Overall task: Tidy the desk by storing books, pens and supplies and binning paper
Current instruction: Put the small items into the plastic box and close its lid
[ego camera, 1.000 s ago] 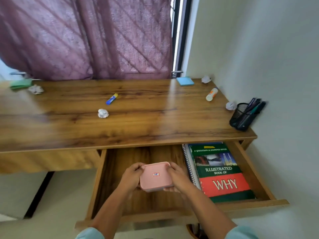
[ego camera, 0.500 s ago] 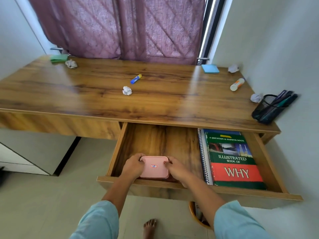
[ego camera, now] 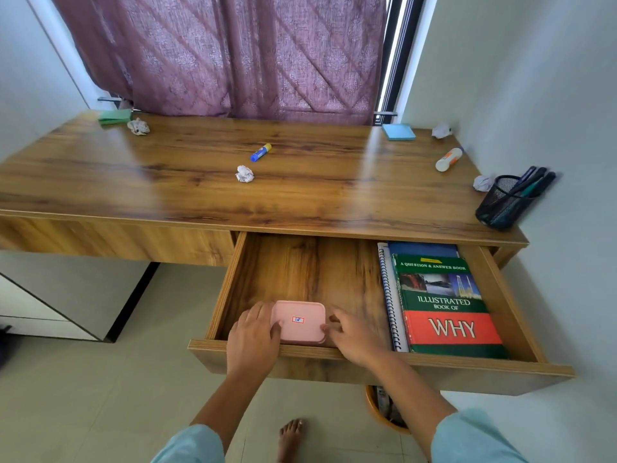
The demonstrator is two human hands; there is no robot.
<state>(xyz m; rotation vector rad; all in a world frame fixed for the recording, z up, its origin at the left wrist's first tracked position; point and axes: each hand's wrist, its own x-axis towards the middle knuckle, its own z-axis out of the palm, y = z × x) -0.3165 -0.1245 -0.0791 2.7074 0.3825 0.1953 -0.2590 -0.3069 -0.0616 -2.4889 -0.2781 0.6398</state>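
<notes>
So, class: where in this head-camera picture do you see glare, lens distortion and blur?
Head view: pale glare streaks run across the desk top below the bright window gap; the wide lens bows the desk's front edge and tilts the pen holder; the edges blur slightly, yet the book cover reads sharply.

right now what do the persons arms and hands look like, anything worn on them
Both the left hand and the right hand are bare, with no gloves, rings or watch showing. The forearms are bare too. Pale turquoise sleeves begin near the elbows at the frame's bottom edge.
</notes>
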